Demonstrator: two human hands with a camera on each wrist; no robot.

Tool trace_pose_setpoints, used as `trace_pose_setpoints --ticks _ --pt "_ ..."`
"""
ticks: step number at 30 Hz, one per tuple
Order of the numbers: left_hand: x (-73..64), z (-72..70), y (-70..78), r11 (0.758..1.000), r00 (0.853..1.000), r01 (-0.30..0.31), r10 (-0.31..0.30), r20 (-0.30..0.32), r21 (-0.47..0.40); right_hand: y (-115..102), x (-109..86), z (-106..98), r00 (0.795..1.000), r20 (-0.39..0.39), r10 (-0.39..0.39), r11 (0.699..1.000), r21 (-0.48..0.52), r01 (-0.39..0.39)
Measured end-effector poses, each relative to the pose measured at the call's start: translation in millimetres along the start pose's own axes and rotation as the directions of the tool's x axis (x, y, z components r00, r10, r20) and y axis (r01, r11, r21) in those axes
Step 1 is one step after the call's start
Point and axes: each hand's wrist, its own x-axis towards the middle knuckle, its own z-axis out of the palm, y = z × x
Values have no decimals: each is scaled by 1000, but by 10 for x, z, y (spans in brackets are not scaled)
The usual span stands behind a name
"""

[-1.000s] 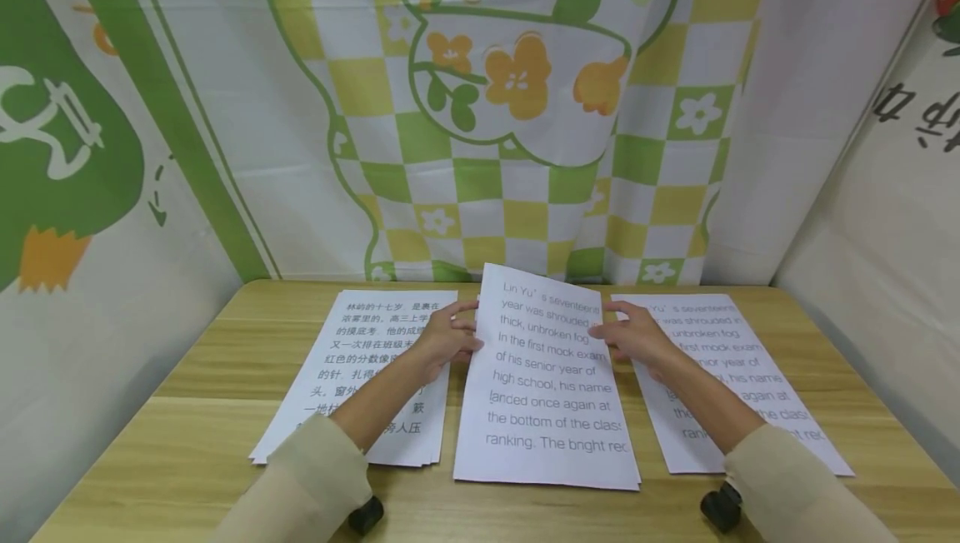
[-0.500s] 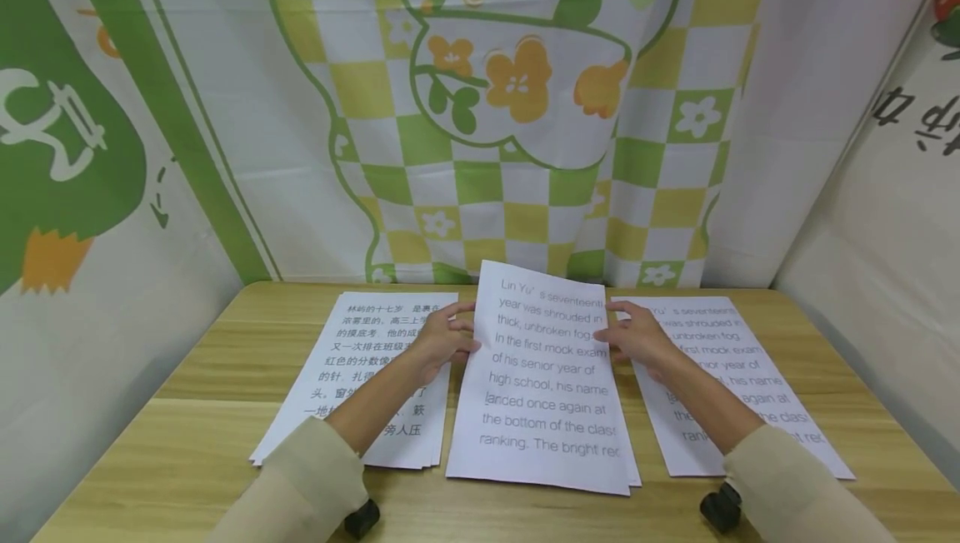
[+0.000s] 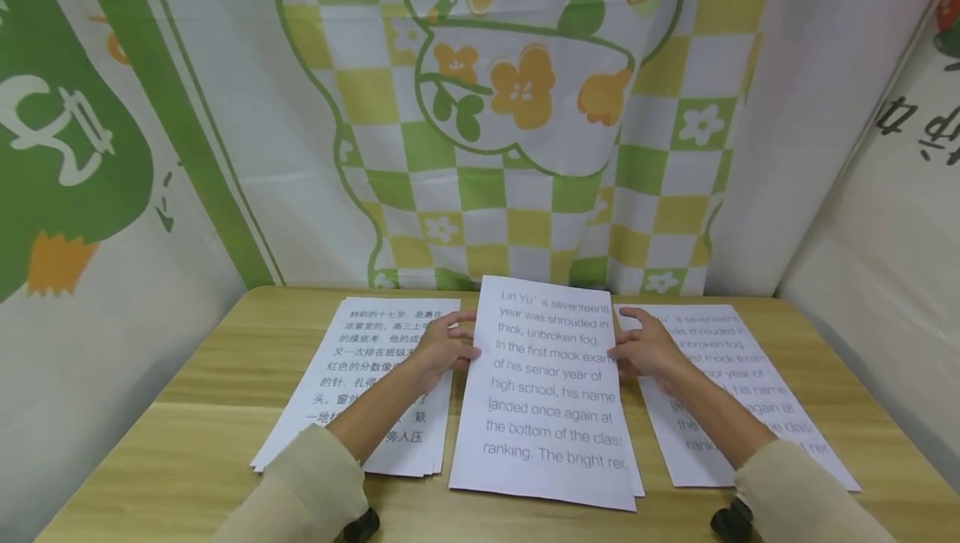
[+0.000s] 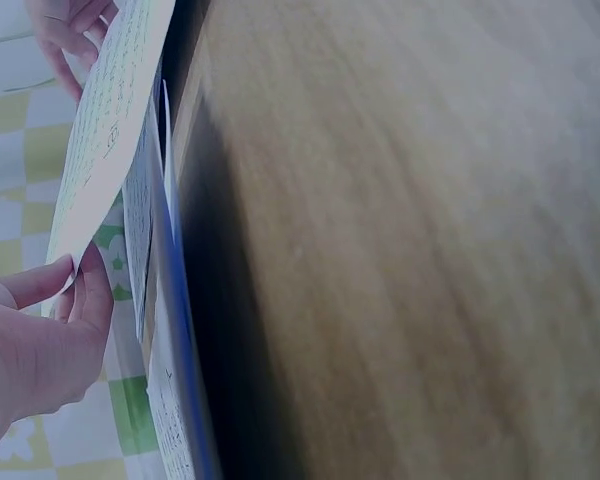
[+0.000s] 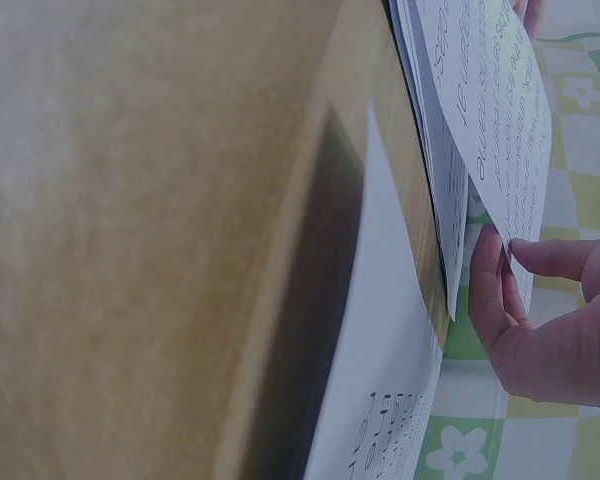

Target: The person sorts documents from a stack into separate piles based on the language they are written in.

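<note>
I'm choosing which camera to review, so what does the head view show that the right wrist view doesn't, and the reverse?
Only the head view: the Chinese-printed sheets and the person's beige sleeves.

Only the right wrist view: a side-on look at the gap between the lifted English-printed sheet and the stack beneath.

Both: the right hand pinching that sheet's edge, the left hand (just its fingers at the top in the wrist view), the right-hand English-printed sheets, wooden table and checked backdrop.
</note>
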Motion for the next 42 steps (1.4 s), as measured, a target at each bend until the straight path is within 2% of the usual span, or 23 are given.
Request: trace_pose_setpoints --ticks 10,18,28,36,42 --pt "-10 15 -30 999 1000 -17 17 2 -32 -4 -30 -17 1000 -16 -12 1000 4 12" --pt "-22 62 -5 1000 1000 -14 14 21 7 9 -15 -100 999 -21 -27 999 18 27" --pt "-27 336 63 999 996 -24 28 86 -42 90 -12 -420 1000 2 -31 996 89 31" --pt "19 560 113 998 990 -2 11 141 -64 210 -66 -716 999 -10 -43 998 41 44" --pt "46 738 119 997 979 32 -19 202 -65 362 -54 -963 996 37 -75 996 51 73"
